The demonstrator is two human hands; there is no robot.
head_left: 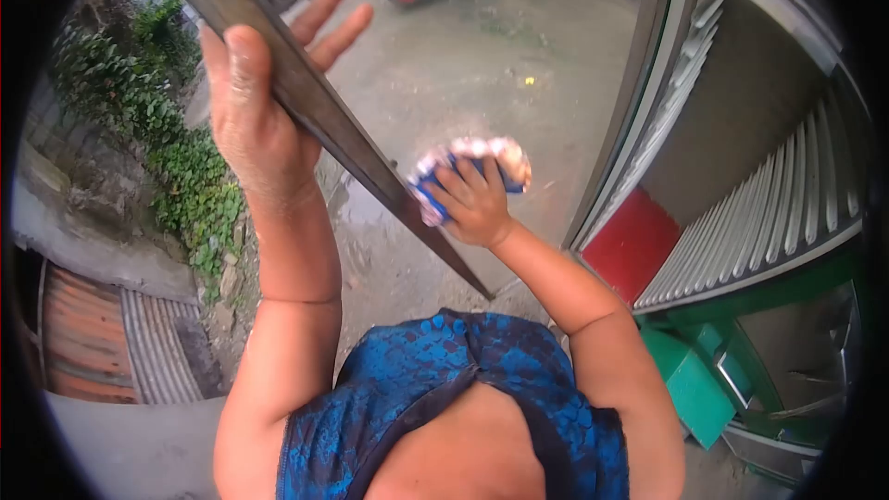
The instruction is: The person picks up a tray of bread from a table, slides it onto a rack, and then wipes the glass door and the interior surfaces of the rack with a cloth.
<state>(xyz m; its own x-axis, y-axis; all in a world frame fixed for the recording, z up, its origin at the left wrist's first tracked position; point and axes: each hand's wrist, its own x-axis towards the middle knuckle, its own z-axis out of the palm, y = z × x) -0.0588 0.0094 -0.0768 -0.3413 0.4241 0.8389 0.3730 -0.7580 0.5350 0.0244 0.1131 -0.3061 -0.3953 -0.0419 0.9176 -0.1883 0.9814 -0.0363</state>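
Blue-and-pink cloth is looking soft, best held mid-pad; the right hand is lying spread over it, the left hand, fingers parted, touching the bar upper left.

From my remote view, my left hand braces the long dark frame, fingers splayed — my right hand spreads over a blue cloth with a pink-and-white edge.

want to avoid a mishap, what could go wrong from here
The left hand meets the dark bar with spread fingers, which could get pinched if it shifts. The cloth, under the right hand's spread fingers, might slide free, or its pale edge might catch on the nearby bar.
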